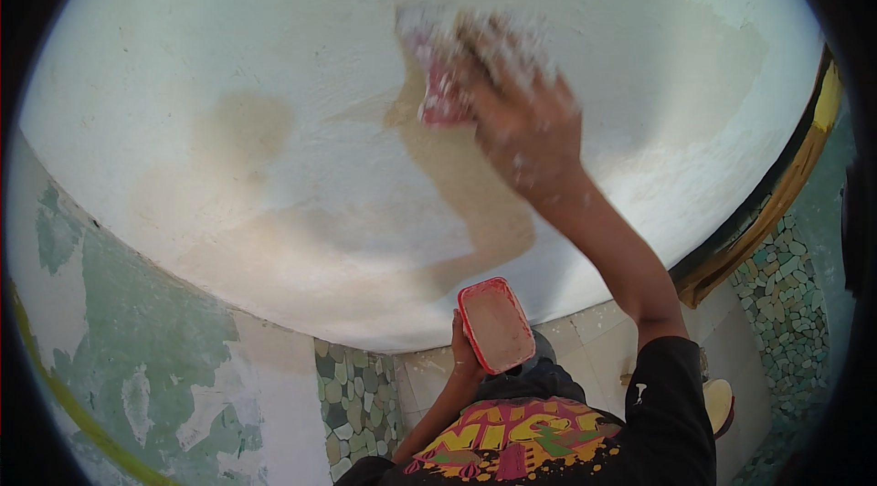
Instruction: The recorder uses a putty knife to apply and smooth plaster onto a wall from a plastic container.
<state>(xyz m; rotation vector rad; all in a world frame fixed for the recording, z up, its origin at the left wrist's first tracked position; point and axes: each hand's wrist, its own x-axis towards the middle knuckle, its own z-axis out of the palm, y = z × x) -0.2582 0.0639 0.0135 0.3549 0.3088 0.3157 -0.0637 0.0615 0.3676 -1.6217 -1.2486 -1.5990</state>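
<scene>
My right hand, dusted with white and smeared by motion, grips a flat red spreader. White paste coats much of the spreader, which is against or very near the pale wall. Below, close to my body, my left hand is wrapped around the side of a red rectangular tub. Smooth pale paste fills the tub and specks its rim. Most of the left fingers are hidden by the tub. A shadow of my arm falls on the wall under the right hand.
Damp-looking beige patches mark the wall. A peeling green wall stands at left, beside a strip of green stones. A brown wooden edge borders the wall at right. Pale tiles and a round container lie below.
</scene>
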